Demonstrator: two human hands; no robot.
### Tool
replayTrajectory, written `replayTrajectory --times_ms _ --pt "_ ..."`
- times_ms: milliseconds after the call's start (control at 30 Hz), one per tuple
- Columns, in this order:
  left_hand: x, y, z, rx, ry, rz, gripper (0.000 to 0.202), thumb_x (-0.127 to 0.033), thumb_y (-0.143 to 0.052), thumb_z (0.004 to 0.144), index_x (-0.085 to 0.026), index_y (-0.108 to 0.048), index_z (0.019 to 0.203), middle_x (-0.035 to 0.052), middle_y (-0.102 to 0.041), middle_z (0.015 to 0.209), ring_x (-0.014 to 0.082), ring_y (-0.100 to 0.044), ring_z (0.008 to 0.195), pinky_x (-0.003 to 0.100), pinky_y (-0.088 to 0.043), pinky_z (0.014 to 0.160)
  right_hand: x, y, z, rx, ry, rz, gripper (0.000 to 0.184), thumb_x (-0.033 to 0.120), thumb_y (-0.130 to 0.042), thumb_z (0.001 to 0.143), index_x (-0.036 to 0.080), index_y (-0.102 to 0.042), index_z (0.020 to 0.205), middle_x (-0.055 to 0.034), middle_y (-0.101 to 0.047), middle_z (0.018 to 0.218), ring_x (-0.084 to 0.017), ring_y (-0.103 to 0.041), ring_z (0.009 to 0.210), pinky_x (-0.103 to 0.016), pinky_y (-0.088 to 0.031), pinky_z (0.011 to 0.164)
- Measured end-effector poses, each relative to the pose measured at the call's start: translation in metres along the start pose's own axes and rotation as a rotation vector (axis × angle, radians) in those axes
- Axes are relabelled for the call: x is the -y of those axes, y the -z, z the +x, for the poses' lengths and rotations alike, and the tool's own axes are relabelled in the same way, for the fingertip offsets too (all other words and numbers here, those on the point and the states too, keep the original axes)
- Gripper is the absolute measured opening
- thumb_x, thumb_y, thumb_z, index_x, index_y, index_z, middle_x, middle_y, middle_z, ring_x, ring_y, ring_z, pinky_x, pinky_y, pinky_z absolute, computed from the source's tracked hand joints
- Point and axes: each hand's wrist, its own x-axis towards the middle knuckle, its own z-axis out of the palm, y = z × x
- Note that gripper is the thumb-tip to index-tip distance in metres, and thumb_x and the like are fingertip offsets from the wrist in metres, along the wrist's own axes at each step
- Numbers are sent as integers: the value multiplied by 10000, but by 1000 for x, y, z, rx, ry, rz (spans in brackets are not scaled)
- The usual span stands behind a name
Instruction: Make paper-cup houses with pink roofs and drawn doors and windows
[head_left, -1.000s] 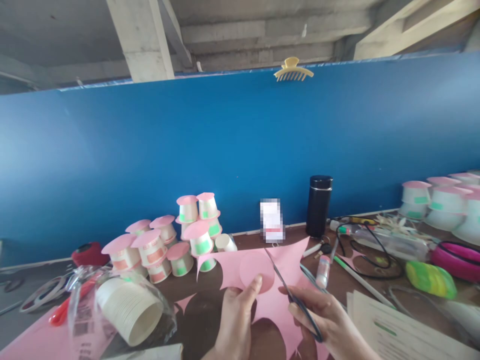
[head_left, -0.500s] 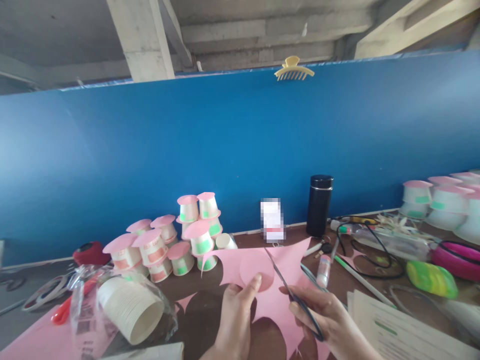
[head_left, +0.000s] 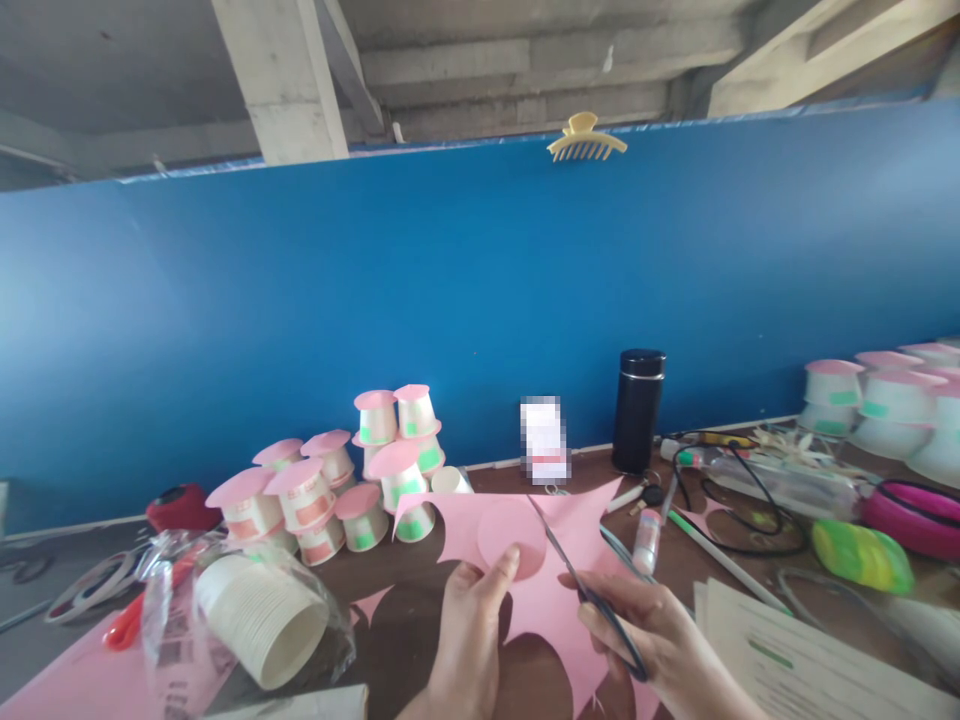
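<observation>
My left hand (head_left: pixel 474 620) pinches a pink paper sheet (head_left: pixel 559 600), its thumb pressing on a pink paper circle (head_left: pixel 504 535) that lies over the sheet. Round bites have been cut out of the sheet's edges. In my right hand (head_left: pixel 652 630) is a pair of scissors (head_left: pixel 604 615) with dark handles. Their blades point up and left and lie against the sheet just right of the circle. Whether the blades are fully closed I cannot tell. A small pink offcut (head_left: pixel 373 603) rests on the table left of my left hand.
Paper cups with pink discs (head_left: pixel 397 465) stand stacked at the back left. Nearer are bagged white cups (head_left: pixel 259 615). A black thermos (head_left: pixel 639 412) stands by the blue partition (head_left: pixel 480 280). Right lie printed papers (head_left: pixel 795 650), a glue bottle (head_left: pixel 647 540), cables and a pink pouch (head_left: pixel 915 522).
The paper sheet has shifted very slightly to the left, its left corner dipping a little. Both hands keep almost the same place and hold.
</observation>
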Motion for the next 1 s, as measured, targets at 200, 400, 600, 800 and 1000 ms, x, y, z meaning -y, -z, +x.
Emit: replayTrajectory --times_ms 200,400,600,800,1000 --pt "-1 0 -1 -29 7 2 385 -339 -793 624 -206 -435 567 -82 -416 455 77 -380 435 216 -320 457 4 0 0 -10 -11 -11 608 556 -697 717 87 -697 1102 44 -441 544 -66 -351 490 -214 -276 461" --pt "-9 -2 -8 22 -11 -12 299 -358 -781 634 -190 -539 588 -54 -473 442 109 -442 425 236 -328 440 6 -1 -1 -1 -13 -3 606 568 -700 708 98 -706 1090 53 -426 535 -64 -345 482 -211 -280 457" --pt "-6 -2 -5 -10 -5 -11 335 -335 -781 638 -201 -485 561 -72 -440 429 88 -403 410 224 -334 443 2 0 0 -1 -7 13 580 551 -698 721 107 -708 1094 45 -438 553 -63 -350 482 -210 -281 452" --pt "-7 -3 -5 -9 2 15 322 -324 -755 670 -196 -473 582 -95 -392 428 70 -346 412 210 -289 445 -2 1 -1 10 -11 49 576 536 -705 721 117 -701 1115 44 -445 567 -58 -351 476 -207 -277 451" --pt "-11 -4 -10 39 -1 -23 227 -308 -732 696 -172 -558 646 -81 -438 479 65 -338 424 203 -252 434 4 -1 -1 -7 -25 59 564 544 -729 677 122 -732 1051 42 -442 543 -65 -354 468 -206 -269 433"
